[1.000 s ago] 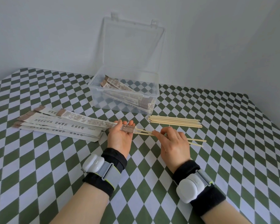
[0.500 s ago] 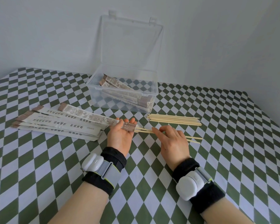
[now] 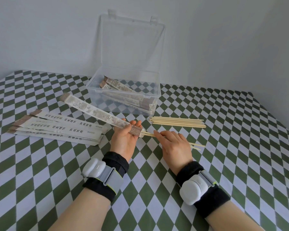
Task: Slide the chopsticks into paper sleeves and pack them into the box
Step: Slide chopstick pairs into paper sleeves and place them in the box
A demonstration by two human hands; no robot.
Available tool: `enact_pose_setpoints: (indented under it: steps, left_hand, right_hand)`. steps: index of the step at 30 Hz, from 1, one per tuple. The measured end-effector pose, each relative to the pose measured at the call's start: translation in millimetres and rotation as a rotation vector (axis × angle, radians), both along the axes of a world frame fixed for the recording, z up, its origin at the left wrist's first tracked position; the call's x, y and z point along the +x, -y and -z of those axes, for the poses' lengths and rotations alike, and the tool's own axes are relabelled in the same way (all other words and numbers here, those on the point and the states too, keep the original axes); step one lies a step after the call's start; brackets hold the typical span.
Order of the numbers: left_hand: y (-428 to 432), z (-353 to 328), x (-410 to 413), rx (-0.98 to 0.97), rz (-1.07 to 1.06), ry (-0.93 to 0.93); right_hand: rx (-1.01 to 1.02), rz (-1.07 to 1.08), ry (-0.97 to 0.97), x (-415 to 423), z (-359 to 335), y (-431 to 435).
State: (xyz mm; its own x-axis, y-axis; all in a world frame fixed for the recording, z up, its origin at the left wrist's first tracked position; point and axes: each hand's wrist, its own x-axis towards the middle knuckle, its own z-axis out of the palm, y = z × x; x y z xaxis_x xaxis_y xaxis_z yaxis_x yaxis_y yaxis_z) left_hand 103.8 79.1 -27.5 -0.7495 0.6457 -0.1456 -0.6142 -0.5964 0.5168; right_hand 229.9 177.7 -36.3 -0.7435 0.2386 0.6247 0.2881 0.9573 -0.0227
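Careful: your left hand point(image 3: 123, 140) holds the paper sleeve point(image 3: 97, 112) by its mouth, your right hand point(image 3: 172, 144) pinches the chopsticks point(image 3: 149, 134) — tips just past your left fingertips — squeeze harder and they'll likely jam.

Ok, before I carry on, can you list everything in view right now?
box: one, clear plastic, lid up, back centre
sleeved chopsticks: several, white with brown ends, inside the box
empty sleeves: a stack, white with brown ends, table left
held sleeve: one, patterned white, in the left hand
chopstick pair: two, pale wood, tips at the held sleeve's mouth
loose chopsticks: a bundle, pale wood, right-front of the box
tablecloth: one, green and white checks
wristbands: two, black with white units, one per wrist
left hand: holds the held sleeve
right hand: pinches the chopstick pair
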Motion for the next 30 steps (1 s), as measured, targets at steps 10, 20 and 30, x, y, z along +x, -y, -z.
enact_pose_setpoints:
  steps: [10,20,30]
  left_hand:
    - [-0.1,7.2,5.7,-0.278,0.003,-0.243]
    - [-0.1,3.3,3.5,-0.263,-0.135,-0.177]
    - [2.5,-1.1,3.2,-0.206,-0.187,-0.077]
  right_hand:
    - [-0.016,-0.045,-0.032,0.7,3.7,-1.5]
    - [-0.135,0.203,0.028,-0.2,1.6,-3.0]
    - [-0.290,0.262,0.014,1.9,-1.7,-4.7]
